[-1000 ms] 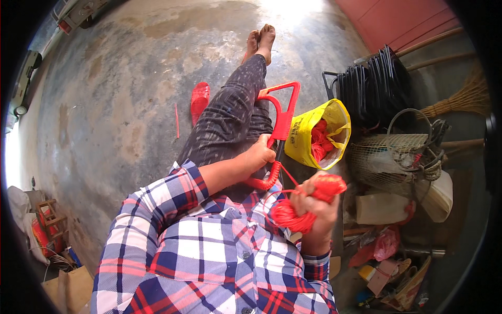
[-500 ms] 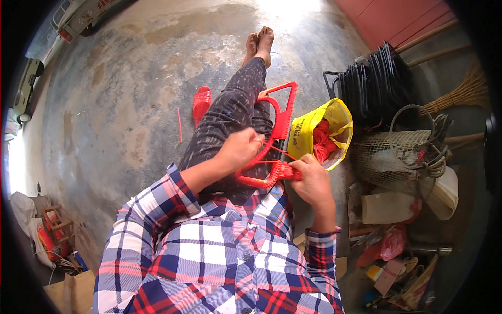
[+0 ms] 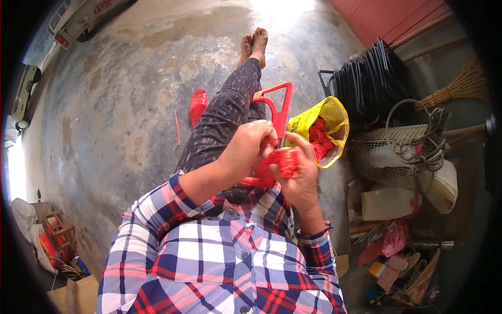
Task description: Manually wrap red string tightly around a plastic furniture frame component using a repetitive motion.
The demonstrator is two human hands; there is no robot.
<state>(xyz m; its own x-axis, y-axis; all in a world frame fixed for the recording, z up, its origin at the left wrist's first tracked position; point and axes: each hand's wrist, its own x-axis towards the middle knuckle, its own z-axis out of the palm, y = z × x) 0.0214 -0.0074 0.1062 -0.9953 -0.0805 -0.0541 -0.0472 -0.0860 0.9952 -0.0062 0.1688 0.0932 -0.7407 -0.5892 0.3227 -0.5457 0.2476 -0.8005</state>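
Observation:
A red plastic frame, with a straight toothed edge and a curved part, lies across my lap. Red cord is wound thickly around its lower section. My right hand is closed around a bundle of red cord beside the frame. Just left of it, my left hand has its fingers pinched together near the frame; what they grip is hidden. Both hands are close together, slightly blurred. To the right stands a yellow bag with more red cord inside.
A red slipper and a red strip lie on the floor left of my legs. Stacked black frames, a broom and a wire mesh basket line the right side. A wooden stool sits at lower left.
My right hand has shifted left and up with the cord bundle, turning it. My left hand has moved right, so the two hands now nearly meet over the frame.

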